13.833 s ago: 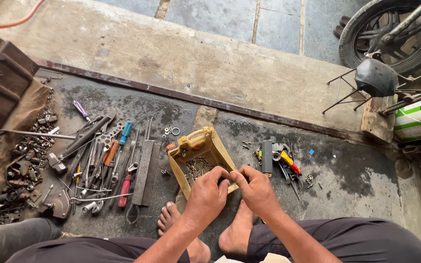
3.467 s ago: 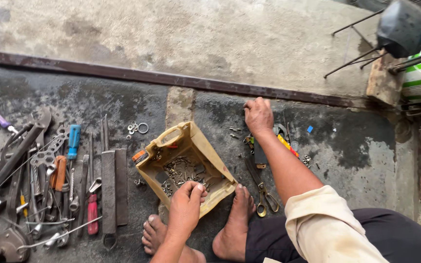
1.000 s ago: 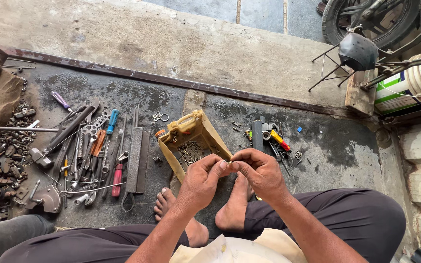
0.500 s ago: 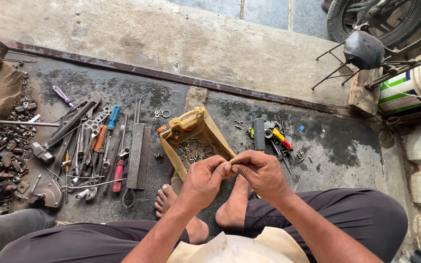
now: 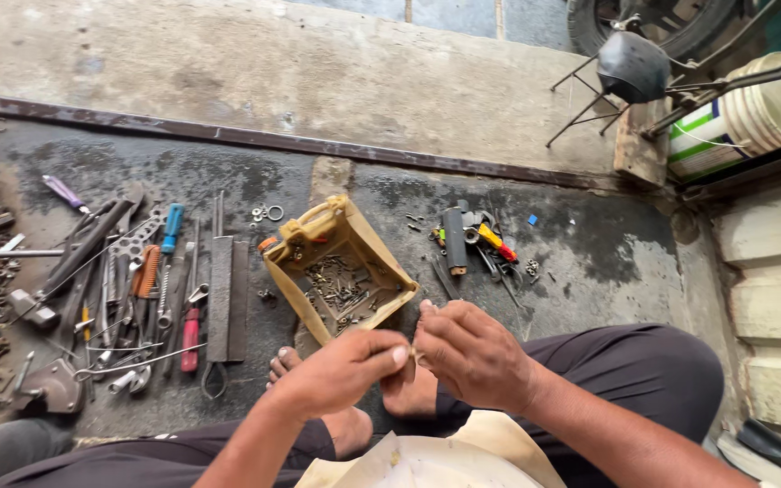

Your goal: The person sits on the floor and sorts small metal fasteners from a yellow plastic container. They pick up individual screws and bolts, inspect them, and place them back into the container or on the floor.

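Two hands pinch one small part above the feet, near the box of screws.

Head view: the left hand and the right hand meet at the fingertips, and both are closed on a small part; it is too small to tell what it is. The part is between the hands, just in front of the near corner of the yellow box, which stands tilted on the dark floor and holds screws. Left of the box lie many tools in rows, among them a red screwdriver. Right of the box is a smaller group of tools. At the far right edge stands a white bucket.
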